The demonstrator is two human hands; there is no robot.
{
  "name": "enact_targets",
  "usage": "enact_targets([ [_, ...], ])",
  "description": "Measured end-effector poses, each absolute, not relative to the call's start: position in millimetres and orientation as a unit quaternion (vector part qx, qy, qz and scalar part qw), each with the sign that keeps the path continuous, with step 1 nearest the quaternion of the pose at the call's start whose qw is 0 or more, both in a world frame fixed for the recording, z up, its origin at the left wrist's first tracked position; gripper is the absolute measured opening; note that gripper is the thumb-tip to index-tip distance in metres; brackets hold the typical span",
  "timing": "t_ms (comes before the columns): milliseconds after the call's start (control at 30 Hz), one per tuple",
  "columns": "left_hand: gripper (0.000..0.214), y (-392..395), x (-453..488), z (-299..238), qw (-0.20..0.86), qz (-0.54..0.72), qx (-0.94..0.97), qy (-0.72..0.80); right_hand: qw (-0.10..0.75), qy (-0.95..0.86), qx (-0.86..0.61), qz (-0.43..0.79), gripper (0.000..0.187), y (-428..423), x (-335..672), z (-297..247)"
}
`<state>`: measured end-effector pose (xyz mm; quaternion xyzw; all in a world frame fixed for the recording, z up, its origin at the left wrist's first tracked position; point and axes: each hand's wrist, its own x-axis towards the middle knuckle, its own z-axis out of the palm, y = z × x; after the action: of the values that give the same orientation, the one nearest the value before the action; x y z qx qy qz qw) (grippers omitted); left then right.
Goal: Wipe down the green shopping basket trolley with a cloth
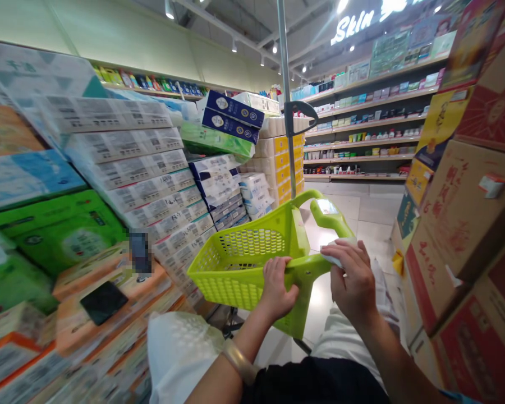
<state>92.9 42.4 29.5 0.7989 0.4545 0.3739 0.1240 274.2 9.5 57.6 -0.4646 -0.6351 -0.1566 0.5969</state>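
Observation:
A lime-green shopping cart point(235, 283) with a perforated basket stands in front of me, turned to the left. My left hand point(279, 287) has its fingers curled over the basket's near rim, close to the handle. On the cart's handle point(340, 221) rests my right hand point(354, 278), its fingers bent round the near end. Something white shows at the edge of that palm; whether it is part of the handle or a separate piece, I cannot tell. The visible part of the basket holds no goods. A grey pole point(287, 84) with a dark bracket rises behind the cart.
Stacked tissue packs point(130, 140) line the left side, with a dark phone-like slab point(104, 303) on orange packs. Cardboard cartons point(458, 207) crowd the right. A tiled floor point(362, 207) leads to shelves of small goods point(370, 118). A white bag point(180, 353) is low at left.

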Motion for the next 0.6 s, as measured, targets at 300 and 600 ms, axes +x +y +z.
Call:
enact_targets([
  [300, 0.038, 27.9, 87.3, 32.9, 0.157, 0.387, 0.793, 0.444, 0.675, -0.637, -0.373, 0.010, 0.026, 0.7, 304.4, 61.5],
  [600, 0.036, 24.1, 88.9, 29.8, 0.149, 0.394, 0.799, 0.430, 0.753, -0.537, -0.366, 0.107, 0.025, -3.9, 309.6, 63.7],
])
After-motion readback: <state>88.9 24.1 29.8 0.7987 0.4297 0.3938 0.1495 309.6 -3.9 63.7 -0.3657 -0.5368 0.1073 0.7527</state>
